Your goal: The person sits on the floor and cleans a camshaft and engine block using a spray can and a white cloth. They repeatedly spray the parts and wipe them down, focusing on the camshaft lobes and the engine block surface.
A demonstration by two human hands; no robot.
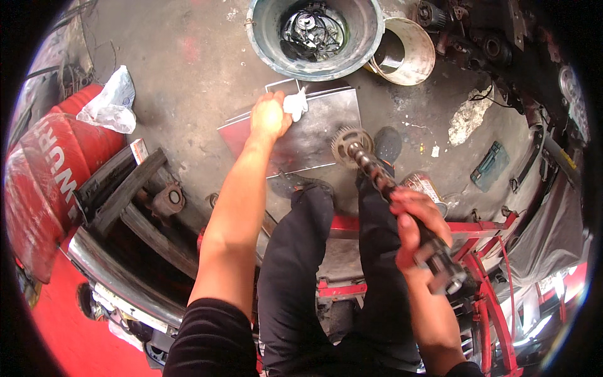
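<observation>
My right hand (417, 224) grips a dark metal camshaft (370, 165) by its near half. The shaft slants up and left, and a toothed timing gear (352, 145) sits on its far end. Motion blurs the near end of the shaft. With my left hand (271, 115) I hold a crumpled white cloth or paper (296, 104) above a flat metal box (311, 132) on the floor. A thin metal handle or frame (282, 86) shows just beyond my left knuckles. The fingers of that hand are partly hidden from above.
A large tub (256, 40) with metal parts and cables stands ahead, beside a bucket (419, 61) holding dark liquid. Red Würth-marked covering (52, 155) and a vehicle bumper (122, 278) lie left. On the right are a green case (490, 166), a tin can (426, 188) and a red metal frame (490, 301).
</observation>
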